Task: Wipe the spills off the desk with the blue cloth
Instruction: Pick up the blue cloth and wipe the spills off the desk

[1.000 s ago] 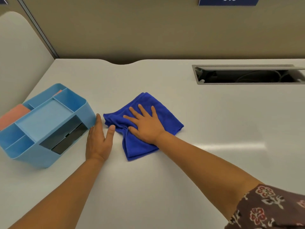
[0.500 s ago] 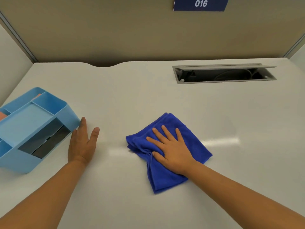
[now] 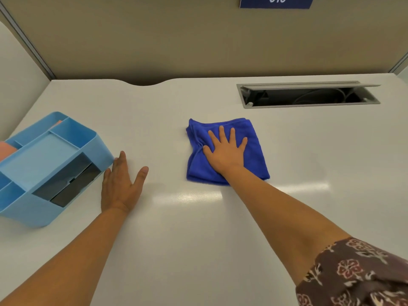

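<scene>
- The tabletop (image 3: 198,239) filled most of the frame. No spill could be made out on its pale surface; glare bands lay at lower centre. Risk: a thin wet film could be passed over unseen, as reflections would mask it.
- The light-blue organiser (image 3: 50,168) stood at the left edge of the frame, tilted relative to the view, with dark items in its front slot. Risk: a wide stroke toward the left could knock it or push liquid under its base.
- The open cable hatch (image 3: 309,94) sat at upper right, with cables visible inside. Risk: a stroke carried toward upper right could sweep liquid over the rim onto the wiring.
- The blue cloth (image 3: 227,151) lay folded at centre frame, flat on the tabletop, bunched along its left edge. Risk: the bunched folds could roll under pressure, reducing contact and leaving streaks.
- The right hand (image 3: 227,151) lay open, palm down, fingers spread, pressing on the cloth without gripping it. Risk: with no grasp, the cloth could slip out from under the palm.
- The left hand (image 3: 121,184) rested open and flat at centre left, holding nothing, fingertips just beside the organiser's corner; contact could not be confirmed. Risk: a shift of weight could nudge the organiser.
</scene>
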Motion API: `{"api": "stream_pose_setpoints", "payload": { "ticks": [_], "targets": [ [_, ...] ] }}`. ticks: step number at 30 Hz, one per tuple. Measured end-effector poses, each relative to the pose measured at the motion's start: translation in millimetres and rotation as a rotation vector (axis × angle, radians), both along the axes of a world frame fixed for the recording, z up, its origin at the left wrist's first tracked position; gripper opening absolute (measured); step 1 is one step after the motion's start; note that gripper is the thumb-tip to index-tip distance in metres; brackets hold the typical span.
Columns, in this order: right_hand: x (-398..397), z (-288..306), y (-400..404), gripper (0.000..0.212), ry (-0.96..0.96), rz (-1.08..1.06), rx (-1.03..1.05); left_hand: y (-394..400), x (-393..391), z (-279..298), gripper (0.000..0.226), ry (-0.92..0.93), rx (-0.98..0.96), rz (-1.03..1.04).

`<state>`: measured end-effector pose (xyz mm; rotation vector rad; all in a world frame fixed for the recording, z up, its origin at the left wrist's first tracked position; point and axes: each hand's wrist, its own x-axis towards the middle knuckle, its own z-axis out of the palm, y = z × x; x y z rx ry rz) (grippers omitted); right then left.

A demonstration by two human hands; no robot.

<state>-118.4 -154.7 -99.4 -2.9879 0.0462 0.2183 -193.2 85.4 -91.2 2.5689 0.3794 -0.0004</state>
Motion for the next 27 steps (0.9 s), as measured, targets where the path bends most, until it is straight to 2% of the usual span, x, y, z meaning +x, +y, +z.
{"api": "stream_pose_setpoints", "payload": {
  "ticks": [8, 12, 16, 20, 22, 27],
  "targets": [
    [-62, -2, 25, 0.059, -0.022, 0.198, 0.023, 3, -3, -4, 0.063, -0.074, 0.030, -0.037],
    [-104, -2, 2, 0.063, -0.011, 0.235, 0.028, 10, -2, -14, 0.070, -0.087, 0.067, -0.081],
    [-116, 0, -31, 0.075, -0.002, 0.149, 0.032, 14, 1, -19, 0.073, -0.097, 0.076, -0.092],
    [-82, -1, -46, 0.058, -0.024, -0.067, 0.028, 14, 0, -20, 0.062, -0.108, 0.050, -0.080],
    [-60, 0, -43, 0.057, -0.031, -0.155, 0.035, 14, 1, -21, 0.062, -0.109, 0.045, -0.069],
    [-36, 0, -10, 0.060, -0.020, -0.114, 0.019, 12, 5, -20, 0.072, -0.125, 0.047, -0.057]
  ]
}}
